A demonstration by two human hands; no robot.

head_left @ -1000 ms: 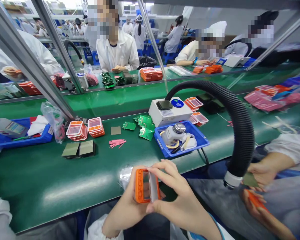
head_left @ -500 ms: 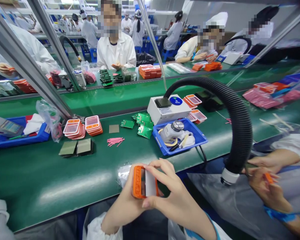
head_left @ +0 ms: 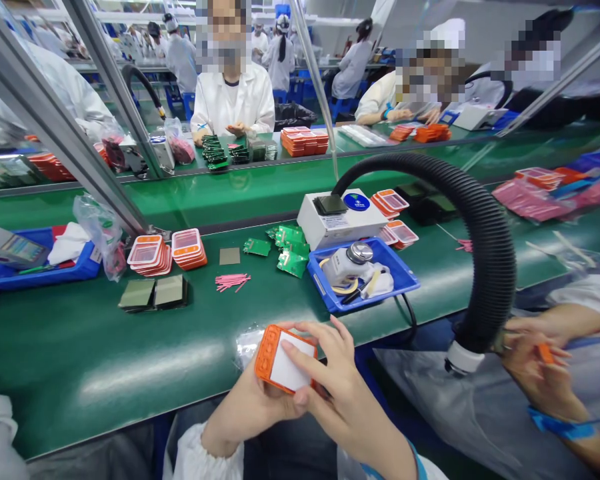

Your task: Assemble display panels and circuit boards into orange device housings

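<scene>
On the left of the table (head_left: pixel 55 363), a blue tray (head_left: pixel 55 277) stands near the far edge; then square sheets (head_left: pixel 171 293), stacked orange-and-white frames (head_left: pixel 150 255) and pink strips (head_left: pixel 233 282). Over the near edge the left hand (head_left: pixel 260 395) grips an orange housing (head_left: pixel 267 353), with green circuit boards (head_left: pixel 293 262) beyond; the right hand (head_left: pixel 337 373) clasps its right side, index fingertip on the white panel (head_left: pixel 286 370) over its face. Farther right, a second blue tray (head_left: pixel 375 301) holds a pump bottle (head_left: pixel 341 268).
</scene>
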